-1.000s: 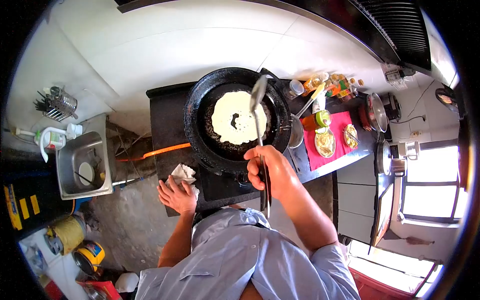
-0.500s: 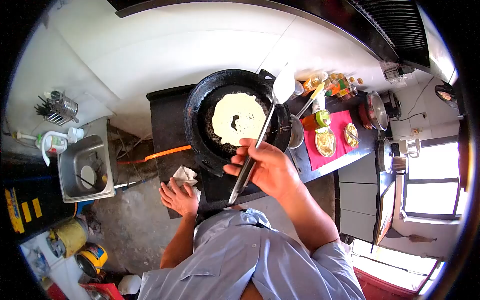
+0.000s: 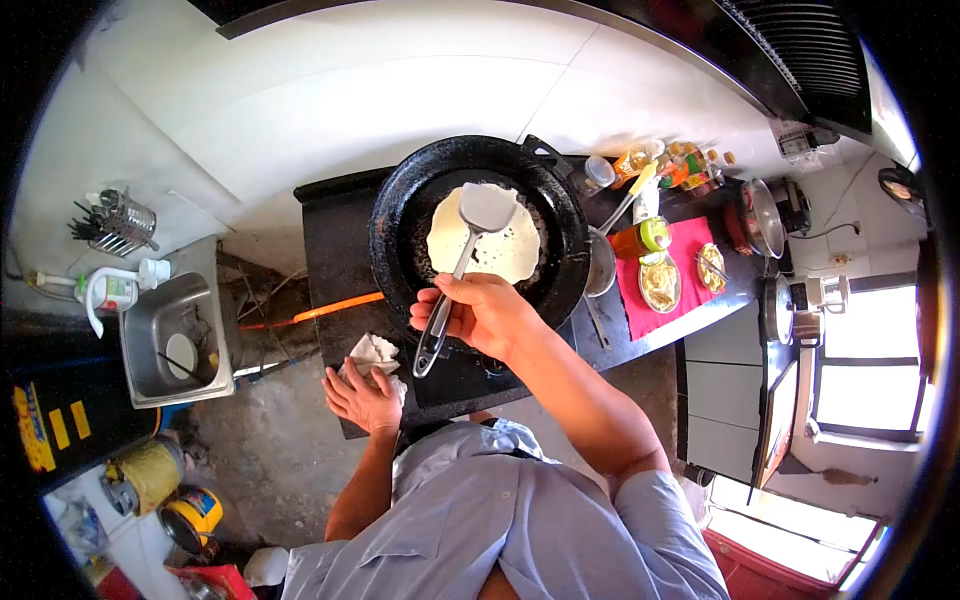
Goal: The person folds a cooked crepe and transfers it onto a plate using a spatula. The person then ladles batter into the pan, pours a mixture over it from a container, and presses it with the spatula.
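Observation:
My right hand (image 3: 480, 315) is closed around the dark handle of a metal spatula (image 3: 487, 208). The spatula's blade hangs above a pale round pancake (image 3: 512, 250) and covers part of it. That pancake lies in a large black wok (image 3: 397, 190) with oil bubbling round its edge. At the counter's front edge, my left hand (image 3: 364, 402) lies with fingers spread, touching a crumpled white cloth (image 3: 373, 353).
Right of the wok, a ladle (image 3: 601, 268), a jar with a green lid (image 3: 655, 235) and two bowls of food stand near or on a red cloth (image 3: 645, 318). Bottles line the wall. A steel sink (image 3: 140, 390) is at left; an orange hose (image 3: 340, 306) runs to the counter.
My right hand has moved left and brought the spatula's blade from the wok's far right rim to over the pancake. My left hand stays on the cloth.

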Demonstrator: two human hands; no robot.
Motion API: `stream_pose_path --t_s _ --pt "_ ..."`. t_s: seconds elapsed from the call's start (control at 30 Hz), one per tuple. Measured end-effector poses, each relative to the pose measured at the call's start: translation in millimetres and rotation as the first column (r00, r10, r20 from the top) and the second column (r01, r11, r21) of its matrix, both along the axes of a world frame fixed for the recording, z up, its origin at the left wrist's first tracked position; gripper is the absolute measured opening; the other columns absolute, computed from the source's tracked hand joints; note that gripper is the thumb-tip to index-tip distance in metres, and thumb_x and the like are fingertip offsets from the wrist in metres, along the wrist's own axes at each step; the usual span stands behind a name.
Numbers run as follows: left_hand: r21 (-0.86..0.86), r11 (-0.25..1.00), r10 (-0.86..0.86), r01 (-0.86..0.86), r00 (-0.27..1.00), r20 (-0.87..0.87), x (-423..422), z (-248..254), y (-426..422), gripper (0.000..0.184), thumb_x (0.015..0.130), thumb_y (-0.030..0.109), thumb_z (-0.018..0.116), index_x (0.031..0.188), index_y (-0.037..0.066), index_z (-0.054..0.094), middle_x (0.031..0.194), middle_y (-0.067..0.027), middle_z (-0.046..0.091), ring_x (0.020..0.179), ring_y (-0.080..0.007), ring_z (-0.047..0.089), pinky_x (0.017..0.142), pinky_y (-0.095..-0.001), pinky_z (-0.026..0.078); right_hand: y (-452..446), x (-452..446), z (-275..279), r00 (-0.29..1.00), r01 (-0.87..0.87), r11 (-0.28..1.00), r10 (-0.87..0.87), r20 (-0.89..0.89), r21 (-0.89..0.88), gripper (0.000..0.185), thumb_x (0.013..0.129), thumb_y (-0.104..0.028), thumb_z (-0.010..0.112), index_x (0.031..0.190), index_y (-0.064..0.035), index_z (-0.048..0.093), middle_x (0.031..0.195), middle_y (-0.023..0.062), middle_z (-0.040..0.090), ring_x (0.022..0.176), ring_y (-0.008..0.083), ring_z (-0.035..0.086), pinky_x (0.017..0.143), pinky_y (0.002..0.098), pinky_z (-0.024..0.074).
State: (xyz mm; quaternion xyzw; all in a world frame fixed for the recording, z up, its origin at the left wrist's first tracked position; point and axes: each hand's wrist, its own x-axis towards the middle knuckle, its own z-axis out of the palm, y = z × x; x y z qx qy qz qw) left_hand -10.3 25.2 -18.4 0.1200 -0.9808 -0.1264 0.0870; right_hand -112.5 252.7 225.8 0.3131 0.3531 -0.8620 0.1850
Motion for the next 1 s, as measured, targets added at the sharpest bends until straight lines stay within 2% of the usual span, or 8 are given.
stream_pose_path --t_s 0.2,0.3,0.5,0.7,0.8,0.9,1.0 --pt "-0.003 1.0 -0.001 0.001 1.0 -0.005 -0.3 2.1 0.2 0.06 0.1 0.046 0.053 0.149 0.012 0.054 0.16 -0.0266 0.039 0.151 -0.0474 0.03 0.12 -0.062 0.021 -0.9 -10.5 -12.6 0.998 0.066 0.997 -0.066 0.008 -0.034 0.022 0.107 -0.014 0.06 0.114 0.0057 0.055 0.106 0.0192 0.066 0.095 0.0369 0.073 0.089 0.0513 0.0658" --pt "0.004 1.0 0.001 -0.001 1.0 -0.001 -0.5 4.3 0.9 0.06 0.1 0.045 0.054 0.15 0.012 0.053 0.161 -0.0263 0.038 0.152 -0.0475 0.029 0.121 -0.0622 0.021 -2.2 -12.2 -16.5 0.997 0.081 0.996 -0.081 0.006 -0.029 0.018 0.105 -0.012 0.062 0.11 0.004 0.058 0.107 0.021 0.068 0.098 0.0382 0.073 0.093 0.0533 0.0642" --pt "0.024 1.0 -0.008 0.008 1.0 0.007 0.2 6.5 0.6 0.061 0.099 0.043 0.057 0.152 0.012 0.05 0.162 -0.026 0.036 0.152 -0.0477 0.027 0.121 -0.063 0.02 -9.6 -13.2 -17.2 0.999 0.041 0.998 -0.041 0.011 -0.052 0.022 0.106 -0.014 0.061 0.112 0.006 0.056 0.104 0.0193 0.067 0.094 0.0368 0.074 0.088 0.0517 0.0659" --pt "0.031 0.999 -0.013 0.012 0.999 0.03 0.1 12.2 1.2 0.06 0.1 0.038 0.057 0.153 0.011 0.048 0.162 -0.0256 0.035 0.153 -0.0468 0.026 0.122 -0.0613 0.017 -19.7 -7.8 -11.4 0.996 -0.088 0.996 0.088 0.021 -0.009 0.025 0.106 -0.017 0.061 0.11 0.0076 0.061 0.1 0.0183 0.07 0.089 0.0332 0.075 0.084 0.0465 0.0654" --pt "0.038 0.999 -0.013 0.012 1.0 0.014 -0.1 9.5 1.0 0.06 0.1 0.037 0.06 0.152 0.011 0.048 0.162 -0.0257 0.035 0.153 -0.0462 0.025 0.122 -0.0616 0.017 -23.0 -3.1 -15.8 0.99 -0.138 0.99 0.139 0.038 -0.02 0.025 0.107 -0.017 0.061 0.112 0.0075 0.059 0.105 0.0189 0.07 0.095 0.0351 0.076 0.089 0.0464 0.065" --pt "0.021 1.0 -0.002 0.002 1.0 0.0 0.1 6.0 0.7 0.062 0.1 0.046 0.056 0.151 0.013 0.051 0.161 -0.0262 0.038 0.152 -0.048 0.028 0.121 -0.063 0.02 -26.3 3.9 -22.3 0.981 -0.191 0.981 0.192 0.026 -0.03 0.027 0.106 -0.02 0.062 0.107 0.0073 0.063 0.101 0.0184 0.072 0.093 0.0328 0.076 0.088 0.0451 0.0648" --pt "0.009 1.0 0.002 -0.002 1.0 0.006 0.6 4.6 0.4 0.062 0.1 0.048 0.055 0.151 0.013 0.051 0.161 -0.026 0.037 0.152 -0.048 0.028 0.121 -0.0629 0.021 -28.8 11.3 -20.0 0.972 -0.234 0.971 0.235 0.01 -0.057 0.028 0.106 -0.022 0.063 0.105 0.0061 0.065 0.097 0.0178 0.074 0.092 0.0319 0.076 0.087 0.0447 0.0645"
